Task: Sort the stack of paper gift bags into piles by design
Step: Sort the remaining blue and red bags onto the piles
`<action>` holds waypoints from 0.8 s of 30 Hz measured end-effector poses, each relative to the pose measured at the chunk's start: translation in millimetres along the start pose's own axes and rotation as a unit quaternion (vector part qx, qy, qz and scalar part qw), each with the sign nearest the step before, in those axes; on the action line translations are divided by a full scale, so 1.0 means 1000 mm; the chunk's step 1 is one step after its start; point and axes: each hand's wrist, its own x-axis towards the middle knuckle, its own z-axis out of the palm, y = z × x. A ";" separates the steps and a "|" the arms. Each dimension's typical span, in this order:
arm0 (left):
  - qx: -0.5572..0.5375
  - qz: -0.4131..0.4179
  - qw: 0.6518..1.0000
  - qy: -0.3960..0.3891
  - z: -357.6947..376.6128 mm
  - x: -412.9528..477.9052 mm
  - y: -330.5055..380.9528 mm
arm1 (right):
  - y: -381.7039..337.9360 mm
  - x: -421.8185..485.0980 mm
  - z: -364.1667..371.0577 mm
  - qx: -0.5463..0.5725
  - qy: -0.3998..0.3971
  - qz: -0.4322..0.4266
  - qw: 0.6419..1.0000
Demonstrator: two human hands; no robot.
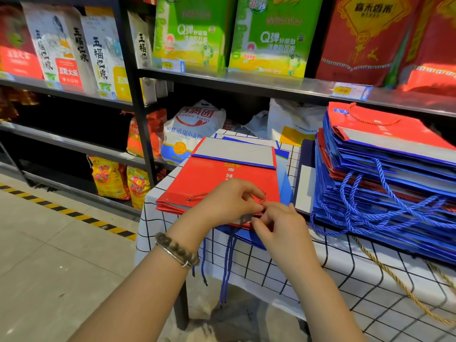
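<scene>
A store aisle is seen from head height. A table (370, 280) under a grid-pattern cloth stands before shelves (222, 77) of rice sacks. On its left part a red bag (217, 176) is laid flat on top of a small pile, with blue bags (287, 183) showing beneath it. The left hand (222, 203) and right hand (281, 225) are brought together at the bag's near edge. The fingertips of both are pinched there, by the red cord (263, 195) handle. Just to the right, the tall stack (385, 169) of mixed blue and red bags is left waiting, with blue cords spilling off its front.

The step appears to be the tidying of a bag just placed on its pile. Next, the cord would need to be tucked flat and released. The top bag of the stack could then be taken and matched by design.
</scene>
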 end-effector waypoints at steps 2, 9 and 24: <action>0.053 0.000 0.997 0.060 0.004 0.004 0.000 | 0.002 -0.003 0.002 -0.006 0.006 -0.006 1.000; 0.047 0.002 0.982 0.182 0.005 0.003 -0.005 | 0.005 0.000 -0.007 0.018 0.026 0.005 0.999; 0.357 -0.238 0.871 0.238 -0.074 -0.001 -0.052 | -0.013 0.078 -0.009 -0.301 -0.112 0.166 0.932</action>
